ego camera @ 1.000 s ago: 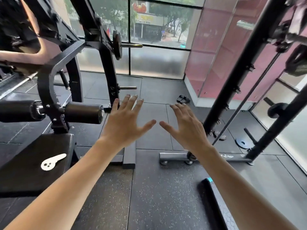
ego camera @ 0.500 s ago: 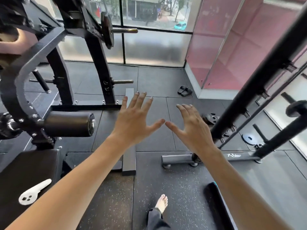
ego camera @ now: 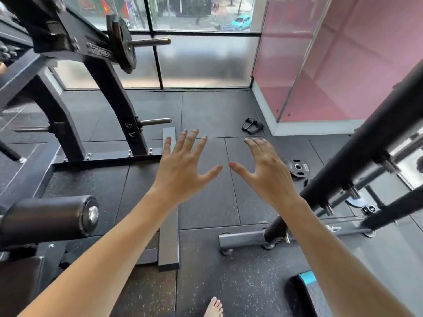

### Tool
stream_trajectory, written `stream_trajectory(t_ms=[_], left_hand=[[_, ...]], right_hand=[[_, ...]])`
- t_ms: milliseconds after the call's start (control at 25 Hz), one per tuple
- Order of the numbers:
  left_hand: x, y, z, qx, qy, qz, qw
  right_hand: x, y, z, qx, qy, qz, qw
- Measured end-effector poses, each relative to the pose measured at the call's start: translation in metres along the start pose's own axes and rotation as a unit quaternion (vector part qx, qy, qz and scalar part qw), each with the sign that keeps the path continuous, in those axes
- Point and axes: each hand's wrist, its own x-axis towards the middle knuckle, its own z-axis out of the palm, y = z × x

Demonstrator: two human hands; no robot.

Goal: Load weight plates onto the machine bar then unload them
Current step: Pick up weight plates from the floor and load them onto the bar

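Both arms reach forward over the dark rubber floor. My left hand (ego camera: 183, 165) has its fingers spread and holds nothing. My right hand (ego camera: 265, 168) is beside it, fingers spread and slightly bent, also empty. A black weight plate (ego camera: 297, 168) lies flat on the floor just right of my right hand, partly behind a black rack post. Up at the left, one black plate (ego camera: 120, 42) sits on the machine bar (ego camera: 151, 41), a steel sleeve sticking out of the black machine arm. A lower steel peg (ego camera: 155, 121) on the machine's upright is bare.
The black machine frame (ego camera: 109, 92) fills the left, with a padded roller (ego camera: 48, 216) near my left forearm. A slanted black rack post (ego camera: 357, 156) with pegs crosses the right. Black sandals (ego camera: 251, 125) lie by the pink wall. My bare foot (ego camera: 214, 307) shows at the bottom.
The view has moved forward and tilted down, so the machine looms closer and the floor plate has come into sight. Both hands stay spread and empty.
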Motion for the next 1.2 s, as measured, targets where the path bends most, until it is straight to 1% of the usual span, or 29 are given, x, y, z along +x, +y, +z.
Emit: stream_trajectory(t_ms=[80,400,600,800,920,1200], left_hand=[[0.027,0.001,0.01,-0.003,0.003,-0.006,1.0],[0.152,-0.009,0.053,-0.02,-0.003,0.014,1.0],[0.261,-0.044,0.091,-0.026,-0.008,0.021,0.999],[0.381,-0.094,0.107,-0.042,-0.005,0.024,0.999],[0.457,-0.114,0.115,-0.041,-0.016,0.048,0.998],[0.591,-0.1,0.151,-0.064,-0.029,0.107,0.992]], right_hand=[[0.028,0.016,0.006,0.006,-0.013,-0.002,1.0],[0.139,0.07,0.034,0.003,-0.013,0.007,1.0],[0.244,0.1,0.056,0.002,-0.003,0.027,1.0],[0.367,0.111,0.074,0.007,-0.001,0.049,0.999],[0.439,0.123,0.076,0.0,0.008,0.062,0.998],[0.53,0.175,0.077,-0.01,0.024,0.102,0.994]])
